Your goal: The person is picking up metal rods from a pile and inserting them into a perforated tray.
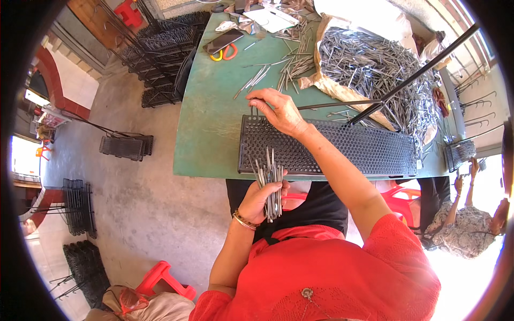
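Observation:
My left hand (256,203) is wrapped round a bundle of thin grey metal rods (273,187), just off the near edge of the green table. A black perforated metal rack (337,147) with many small round holes lies along that edge. Over the rack's far left corner is my right hand (282,113), its thumb and fingers pinched together. Thin metal rods (254,111) show below those fingertips, reaching down to the rack; whether their ends sit in holes is too small to tell. A black handle bar (423,72) rises from the rack toward the far right.
A paper-lined heap of metal rods (369,59) covers the table's far right, with loose rods (297,61) beside it. Orange-handled scissors (230,52) and a dark phone (225,38) lie far left. Black racks (160,59) are stacked on the floor. Another person (466,230) works at right.

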Demonstrator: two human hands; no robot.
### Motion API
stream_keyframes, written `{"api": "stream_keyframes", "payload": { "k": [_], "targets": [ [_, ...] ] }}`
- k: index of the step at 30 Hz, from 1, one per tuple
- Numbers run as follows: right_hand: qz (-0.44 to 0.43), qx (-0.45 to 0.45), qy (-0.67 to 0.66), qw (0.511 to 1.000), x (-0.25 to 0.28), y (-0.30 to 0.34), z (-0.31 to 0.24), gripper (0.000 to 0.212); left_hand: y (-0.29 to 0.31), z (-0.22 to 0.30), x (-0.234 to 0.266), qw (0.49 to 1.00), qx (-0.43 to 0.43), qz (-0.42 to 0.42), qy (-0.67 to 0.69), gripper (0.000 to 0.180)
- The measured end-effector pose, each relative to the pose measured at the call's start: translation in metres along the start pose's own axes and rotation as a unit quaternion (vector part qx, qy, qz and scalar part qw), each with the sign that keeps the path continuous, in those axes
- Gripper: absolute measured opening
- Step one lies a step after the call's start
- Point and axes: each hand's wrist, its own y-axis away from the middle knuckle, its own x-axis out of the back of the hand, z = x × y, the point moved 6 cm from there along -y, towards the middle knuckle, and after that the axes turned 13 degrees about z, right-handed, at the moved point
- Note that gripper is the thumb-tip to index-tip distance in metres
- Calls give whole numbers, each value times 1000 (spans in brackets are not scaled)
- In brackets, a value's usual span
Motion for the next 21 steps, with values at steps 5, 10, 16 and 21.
{"api": "stream_keyframes", "payload": {
  "k": [5, 10, 16, 21],
  "targets": [
    [24, 38, 36, 998, 1, 3, -1, 15, 0, 1, 0, 1000, -1, 5, 1, 41],
    [21, 52, 74, 996, 0, 9, 0, 17, -1, 0, 0, 1000, 3, 5, 4, 42],
    [-17, 122, 135, 983, -2, 26, -7, 22, -3, 0, 3, 1000, 0, 13, -6, 43],
    [10, 133, 145, 980, 1, 23, -8, 23, -3, 1, 2, 998, -21, 3, -58, 41]
  ]
}}
